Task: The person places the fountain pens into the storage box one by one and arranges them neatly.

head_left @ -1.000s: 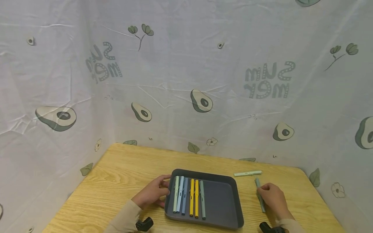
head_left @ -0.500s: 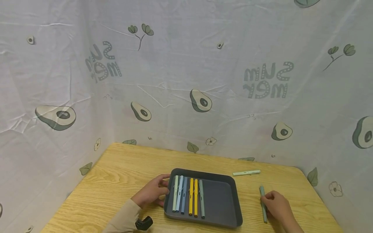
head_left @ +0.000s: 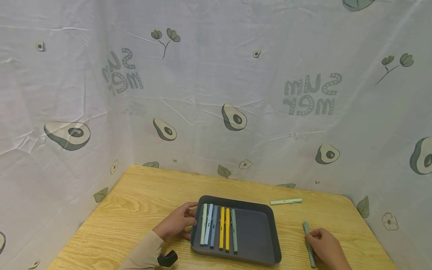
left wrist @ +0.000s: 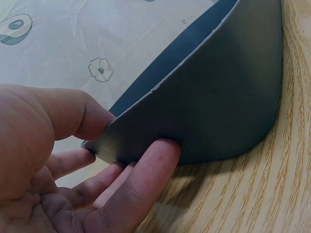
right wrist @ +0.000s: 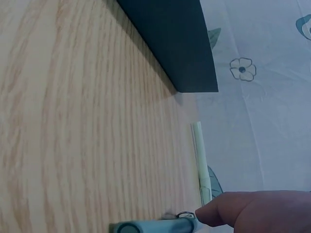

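My left hand holds the left side of a dark grey tray. In the left wrist view, its fingertips touch the tray's outer wall and rim. Inside the tray lie a pale green pen, a light blue pen, a darker blue pen, two yellow pens and a grey-green pen. Right of the tray, my right hand pinches another grey-green pen; in the right wrist view only part of that pen shows.
A pale green pen lies crosswise on the wooden table beyond the tray's right back corner. A white patterned cloth hangs behind and at both sides of the table.
My right hand has moved to the right and toward the near edge, with the grey-green pen in its fingers. The left hand and the tray have stayed in place.
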